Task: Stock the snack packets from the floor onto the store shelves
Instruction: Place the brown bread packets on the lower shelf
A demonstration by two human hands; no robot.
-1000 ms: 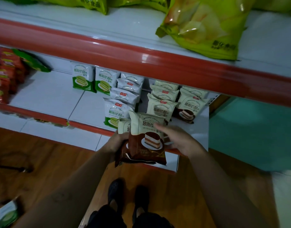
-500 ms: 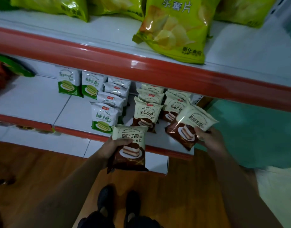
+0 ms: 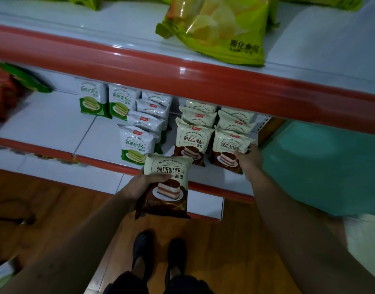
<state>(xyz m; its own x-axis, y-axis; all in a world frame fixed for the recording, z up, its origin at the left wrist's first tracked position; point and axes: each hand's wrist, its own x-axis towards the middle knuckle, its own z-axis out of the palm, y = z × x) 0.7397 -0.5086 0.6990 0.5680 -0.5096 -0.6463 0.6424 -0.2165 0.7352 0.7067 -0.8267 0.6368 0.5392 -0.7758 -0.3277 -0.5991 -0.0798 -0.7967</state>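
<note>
My left hand (image 3: 149,181) grips a brown and cream mousse cheese bread packet (image 3: 166,187) in front of the lower shelf's red edge (image 3: 220,190). My right hand (image 3: 249,159) holds a second brown packet (image 3: 230,150) by its right side. That packet stands on the lower shelf at the front of the right row, beside another brown packet (image 3: 192,143). More cream packets stand behind them. Green and white packets (image 3: 136,144) form a row to the left.
The upper shelf (image 3: 127,24) with its thick red edge overhangs the lower one and carries big yellow-green chip bags (image 3: 218,28). Red packets (image 3: 1,96) sit at far left. Below is wooden floor (image 3: 55,211) with my shoes (image 3: 159,251). A teal surface (image 3: 322,166) lies to the right.
My hands split a stack of two packets. The right hand carried one to the shelf's right row and set it upright there. The left hand kept the other.
</note>
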